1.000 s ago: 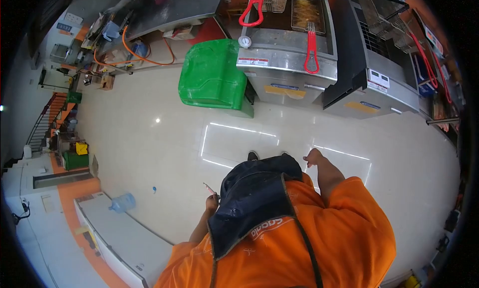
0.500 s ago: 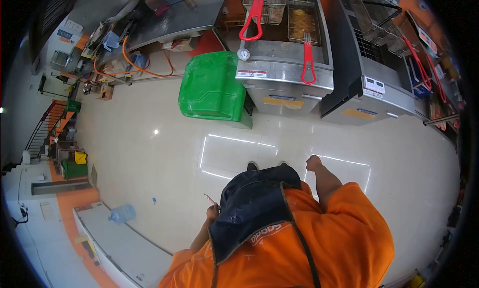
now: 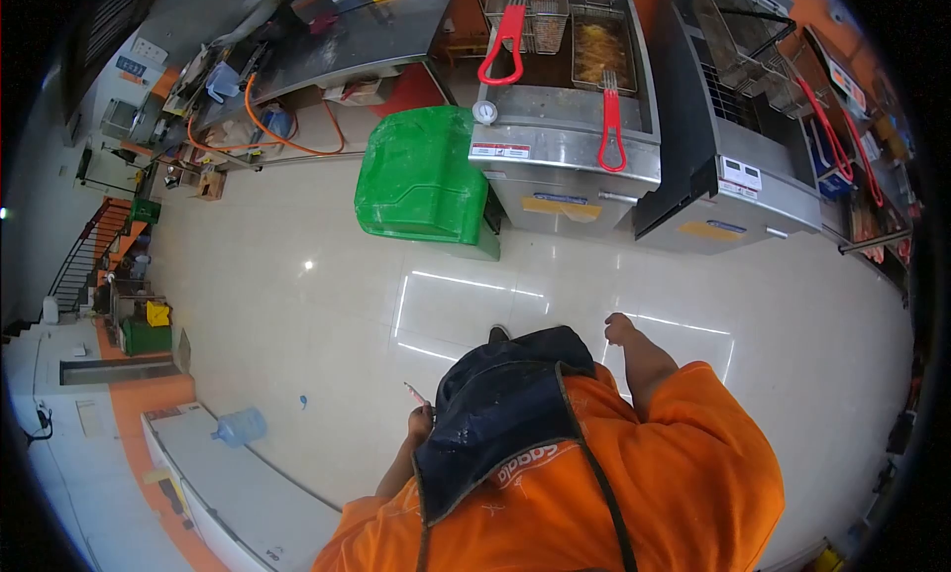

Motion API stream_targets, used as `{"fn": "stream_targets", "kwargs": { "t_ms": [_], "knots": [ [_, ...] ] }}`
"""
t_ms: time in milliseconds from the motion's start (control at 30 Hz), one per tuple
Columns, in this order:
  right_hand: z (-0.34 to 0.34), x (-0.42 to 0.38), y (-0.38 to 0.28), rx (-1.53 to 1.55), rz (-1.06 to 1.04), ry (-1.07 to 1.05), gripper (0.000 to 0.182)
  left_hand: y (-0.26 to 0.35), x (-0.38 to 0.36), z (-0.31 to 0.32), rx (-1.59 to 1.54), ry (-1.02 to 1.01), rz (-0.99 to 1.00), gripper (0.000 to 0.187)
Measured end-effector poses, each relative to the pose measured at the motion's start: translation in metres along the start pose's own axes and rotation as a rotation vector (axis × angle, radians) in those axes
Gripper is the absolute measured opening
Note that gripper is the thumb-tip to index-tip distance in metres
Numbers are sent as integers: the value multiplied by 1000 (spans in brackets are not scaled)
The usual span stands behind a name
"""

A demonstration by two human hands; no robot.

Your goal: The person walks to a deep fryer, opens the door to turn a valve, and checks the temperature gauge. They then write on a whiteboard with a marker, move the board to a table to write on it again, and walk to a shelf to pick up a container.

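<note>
Low beside the dark apron (image 3: 495,414), my left hand (image 3: 421,421) is closed on a thin, pale stick-like object (image 3: 414,394) that points up and left. My right hand (image 3: 620,327) hangs over the floor to the right of the apron, its fingers curled; whether anything small is in them cannot be seen. In front stands a steel fryer (image 3: 565,156) with two wire baskets. The left basket (image 3: 545,27) has a red handle (image 3: 507,47) and a fried piece near its top. The right basket (image 3: 599,52), also red-handled, sits in bubbling oil.
A green lidded bin (image 3: 416,176) stands left of the fryer. Farther left is a steel table (image 3: 347,37) with an orange hose (image 3: 258,116). A second fryer (image 3: 733,191) stands on the right. On a white chest freezer (image 3: 238,493) lies a water jug (image 3: 240,426).
My right hand has shifted very slightly left. One of the two shoe tips by the apron is now hidden. The fryer and baskets look the same.
</note>
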State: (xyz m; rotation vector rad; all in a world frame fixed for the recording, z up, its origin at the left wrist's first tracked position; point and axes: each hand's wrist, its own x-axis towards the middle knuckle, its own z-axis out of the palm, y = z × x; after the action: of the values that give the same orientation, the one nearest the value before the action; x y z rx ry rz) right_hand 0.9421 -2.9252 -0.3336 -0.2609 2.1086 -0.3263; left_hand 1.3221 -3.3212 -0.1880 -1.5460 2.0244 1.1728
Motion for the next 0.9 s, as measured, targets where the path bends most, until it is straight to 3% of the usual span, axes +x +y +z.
{"fn": "stream_targets", "kwargs": {
  "t_ms": [300, 533, 733, 900],
  "knots": [
    [6, 11, 16, -339, -124, -100, 45, -4, -1, 3, 37, 25, 121, 52],
    [9, 16, 12, -172, -4, -96, 46, 2, -2, 1, -28, -24, 91, 49],
    [4, 10, 6, -406, -187, -141, 39, -1, 1, 4, 8, 0, 33, 50],
    [0, 9, 3, -465, -212, -196, 38, 0, 0, 2, 14, -20, 19, 51]
  ]
}}
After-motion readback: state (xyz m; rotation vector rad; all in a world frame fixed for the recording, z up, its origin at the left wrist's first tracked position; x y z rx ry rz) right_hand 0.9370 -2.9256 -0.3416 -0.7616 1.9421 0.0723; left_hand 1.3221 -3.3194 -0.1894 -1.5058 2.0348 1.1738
